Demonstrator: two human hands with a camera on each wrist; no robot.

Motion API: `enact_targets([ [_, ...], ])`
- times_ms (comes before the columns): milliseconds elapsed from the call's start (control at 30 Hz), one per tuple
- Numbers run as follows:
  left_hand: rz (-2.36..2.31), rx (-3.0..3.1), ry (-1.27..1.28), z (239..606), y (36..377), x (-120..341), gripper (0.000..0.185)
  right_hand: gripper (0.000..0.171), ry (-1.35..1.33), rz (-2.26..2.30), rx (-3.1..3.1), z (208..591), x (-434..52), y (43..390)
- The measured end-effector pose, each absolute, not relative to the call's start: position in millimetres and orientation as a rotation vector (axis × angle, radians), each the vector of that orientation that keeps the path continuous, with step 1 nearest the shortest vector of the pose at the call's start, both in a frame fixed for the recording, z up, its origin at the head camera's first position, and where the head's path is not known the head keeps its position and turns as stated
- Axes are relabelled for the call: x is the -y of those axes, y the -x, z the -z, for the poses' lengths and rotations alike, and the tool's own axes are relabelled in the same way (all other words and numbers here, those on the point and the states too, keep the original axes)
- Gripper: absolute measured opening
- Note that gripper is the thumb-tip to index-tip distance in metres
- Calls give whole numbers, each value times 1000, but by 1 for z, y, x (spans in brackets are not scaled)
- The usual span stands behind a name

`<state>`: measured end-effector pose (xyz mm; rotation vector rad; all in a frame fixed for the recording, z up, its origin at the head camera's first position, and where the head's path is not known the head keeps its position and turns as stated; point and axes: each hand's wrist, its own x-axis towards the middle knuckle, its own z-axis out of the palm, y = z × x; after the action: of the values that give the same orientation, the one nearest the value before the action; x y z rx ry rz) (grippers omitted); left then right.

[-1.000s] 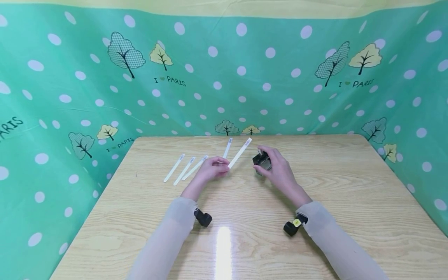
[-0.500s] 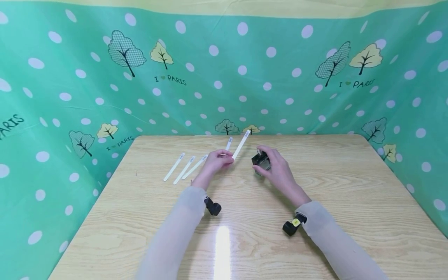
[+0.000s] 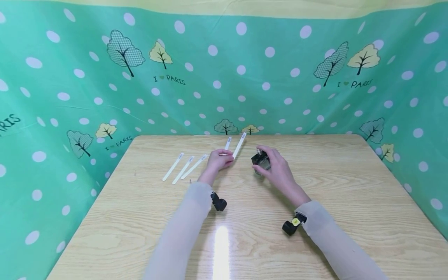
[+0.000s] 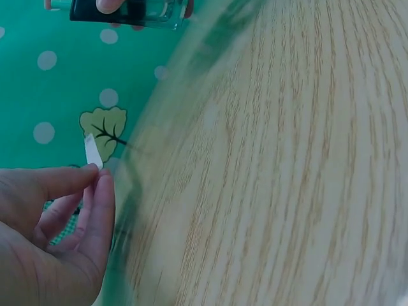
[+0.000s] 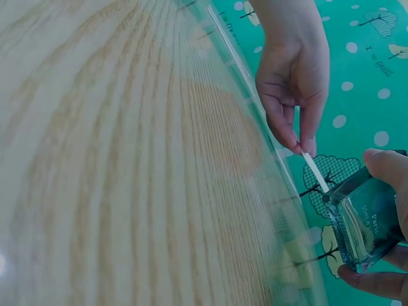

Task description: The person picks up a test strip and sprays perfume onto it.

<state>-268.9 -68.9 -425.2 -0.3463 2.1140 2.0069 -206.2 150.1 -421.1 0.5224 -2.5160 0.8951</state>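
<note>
Behind everything we saw the green cloth (image 3: pixel 196 64), and below it the wooden worktop (image 3: pixel 252 241). The right grip (image 3: pixel 280 168) was curled round the dark bottle (image 3: pixel 261 160), thumb on the near side, nozzle up; we could not tell whether its base touched the worktop. The left grip (image 3: pixel 217 160) pinched 1 white strip (image 3: pixel 239 145), which slanted away from us, near the bottle but apart from it. Of the 4 loose strips (image 3: pixel 183 170), 3 lay to the left and 1 just beyond the left grip. We judged the step in hand to be pairing strip with bottle; the next move seemed to call for a light pinch and a steady bottle.
</note>
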Motion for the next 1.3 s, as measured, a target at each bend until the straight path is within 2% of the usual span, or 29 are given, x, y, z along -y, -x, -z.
enact_targets([
  [467,-2008,-2142,404,426,270,70,20,67,-537,-905,2512,423,-148,207],
  [700,-1995,-2166,408,429,270,72,11,69,-524,-922,2529,422,-148,205],
  [933,-1961,-2181,386,429,269,74,18,69,-505,-907,2529,423,-149,205],
  [1300,-1949,-2180,377,418,265,86,17,70,-511,-915,2521,424,-150,205],
])
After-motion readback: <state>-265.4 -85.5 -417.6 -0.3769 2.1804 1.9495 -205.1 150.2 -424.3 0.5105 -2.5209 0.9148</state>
